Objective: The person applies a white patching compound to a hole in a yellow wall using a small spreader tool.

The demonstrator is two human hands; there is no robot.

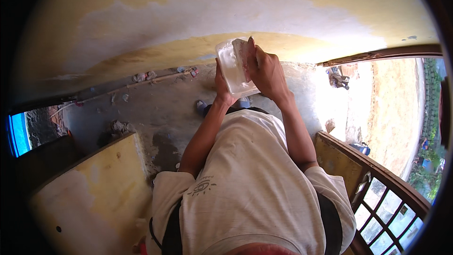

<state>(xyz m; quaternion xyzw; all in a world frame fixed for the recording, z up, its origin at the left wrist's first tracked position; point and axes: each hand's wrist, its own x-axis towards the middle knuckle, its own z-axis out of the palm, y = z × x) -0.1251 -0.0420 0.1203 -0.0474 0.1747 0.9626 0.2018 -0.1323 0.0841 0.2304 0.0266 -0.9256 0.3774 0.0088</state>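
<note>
My left hand (222,85) grips a clear plastic tub (228,68) from its left side and underneath. White material, perhaps a paste, shows inside the tub. My right hand (270,76) is closed on a flat, greyish, broad-edged scraper (241,53), which it holds over the tub's right part. The scraper overlaps the tub's rim; whether they touch I cannot tell. Just beyond both hands stands a yellow wall (155,54) with a large whitish patch (188,14) across it.
Small litter and a long thin stick (146,81) lie along the wall's foot on the grey floor (155,108). A low yellow partition (101,170) stands at left. To the right are a bright doorway and a dark-framed gridded window panel (389,212). A dark bundle (339,80) lies near the doorway.
</note>
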